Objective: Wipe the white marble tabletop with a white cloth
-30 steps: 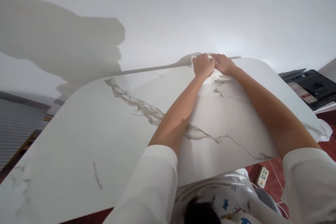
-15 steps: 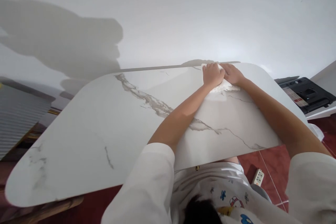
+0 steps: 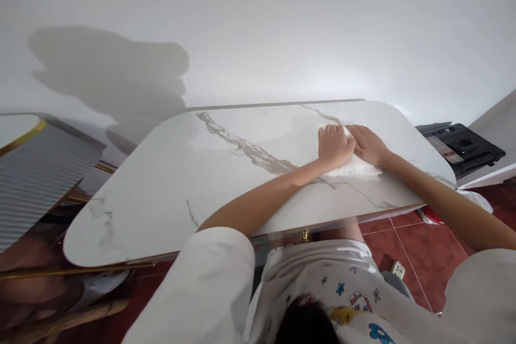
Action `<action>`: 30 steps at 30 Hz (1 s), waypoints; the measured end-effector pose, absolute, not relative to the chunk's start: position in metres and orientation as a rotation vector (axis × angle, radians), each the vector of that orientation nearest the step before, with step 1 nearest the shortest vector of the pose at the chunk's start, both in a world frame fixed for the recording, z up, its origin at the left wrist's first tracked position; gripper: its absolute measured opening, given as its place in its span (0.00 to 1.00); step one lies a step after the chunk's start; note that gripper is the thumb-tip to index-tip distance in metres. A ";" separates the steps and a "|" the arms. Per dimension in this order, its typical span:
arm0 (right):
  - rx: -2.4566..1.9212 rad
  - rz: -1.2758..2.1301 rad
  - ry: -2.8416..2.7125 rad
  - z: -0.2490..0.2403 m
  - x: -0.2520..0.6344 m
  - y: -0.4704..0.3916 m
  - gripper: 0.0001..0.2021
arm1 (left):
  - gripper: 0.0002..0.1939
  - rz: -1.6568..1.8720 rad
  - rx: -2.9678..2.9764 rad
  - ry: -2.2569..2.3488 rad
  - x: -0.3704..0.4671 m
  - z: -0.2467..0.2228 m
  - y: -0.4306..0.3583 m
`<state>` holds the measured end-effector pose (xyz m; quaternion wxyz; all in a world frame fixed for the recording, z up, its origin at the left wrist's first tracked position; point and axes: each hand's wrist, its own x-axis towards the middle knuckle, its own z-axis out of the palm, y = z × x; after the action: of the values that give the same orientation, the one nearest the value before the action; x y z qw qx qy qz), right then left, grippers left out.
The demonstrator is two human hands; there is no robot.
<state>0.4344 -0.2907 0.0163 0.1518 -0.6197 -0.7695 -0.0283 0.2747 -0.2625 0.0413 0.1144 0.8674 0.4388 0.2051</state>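
Note:
A white cloth [image 3: 357, 167] lies bunched on the right part of a white marble-patterned tabletop [image 3: 161, 172]. My left hand [image 3: 334, 146] presses down on it with the fingers curled over its far left part. Right beside it, touching its thumb side, my right hand [image 3: 367, 144] rests on the cloth with its fingers stretched out flat and pointing to the left. Part of the cloth shows below and between the hands; the rest is hidden under them.
Behind the tabletop stands a white wall [image 3: 258, 27]. A black case [image 3: 471, 145] is at the right. Grey ribbed furniture [image 3: 44, 183] stands at the left. A white power socket [image 3: 398, 270] lies over the red tiled floor [image 3: 427, 250].
Both hands and the cloth have moved from the far edge of the tabletop towards my body. The view has shifted, and more of the ribbed furniture shows at the left.

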 end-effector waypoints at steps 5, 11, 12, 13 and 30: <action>-1.775 -0.094 -2.215 0.019 0.412 -0.340 0.30 | 0.18 0.555 2.525 1.213 0.254 0.042 -0.303; -1.793 -0.099 -2.231 0.020 0.403 -0.384 0.31 | 0.19 0.542 2.363 1.197 0.242 0.045 -0.344; -1.790 -0.098 -2.236 0.019 0.406 -0.387 0.31 | 0.19 0.542 2.344 1.201 0.243 0.046 -0.349; -1.784 -0.094 -2.239 0.019 0.410 -0.390 0.31 | 0.19 0.539 2.326 1.206 0.246 0.046 -0.353; -1.833 -0.137 -2.151 0.017 0.480 -0.364 0.30 | 0.19 0.498 2.362 1.069 0.313 0.049 -0.321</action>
<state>0.4797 -0.3642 0.0167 0.1552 -0.6400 -0.7510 -0.0478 0.3129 -0.3213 0.0489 0.2481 0.8667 0.3922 0.1828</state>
